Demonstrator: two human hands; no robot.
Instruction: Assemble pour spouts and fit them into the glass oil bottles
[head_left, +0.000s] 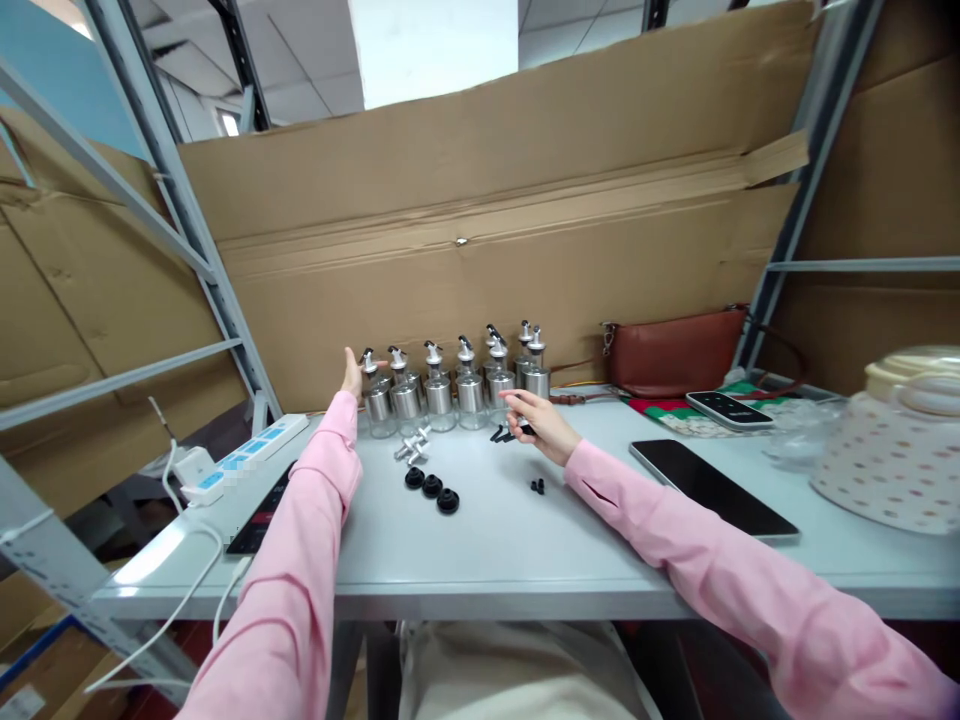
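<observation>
My left hand (352,378) is beside the leftmost bottle (380,402), thumb raised, fingers stretched behind it. Whether they touch it is hidden. Several similar clear glass bottles with steel sleeves and black-tipped pour spouts, including a middle bottle (470,390), stand upright in a row. My right hand (546,425) hovers right of the row, palm inward, fingers extended leftward and apart. Below its fingers lie small black pieces (501,435), partly hidden. Silver spout parts (412,446) lie in a pile before the bottles. Three round black stoppers (432,486) sit nearer me, with tiny black caps (538,486) to the right.
A black tablet (712,488) lies right of my right forearm; another dark screen (262,515) is by my left sleeve. A power strip (251,458), brown bag (675,352), phone (729,410) and dotted container (892,450) line the sides. Cardboard (510,270) backs the table.
</observation>
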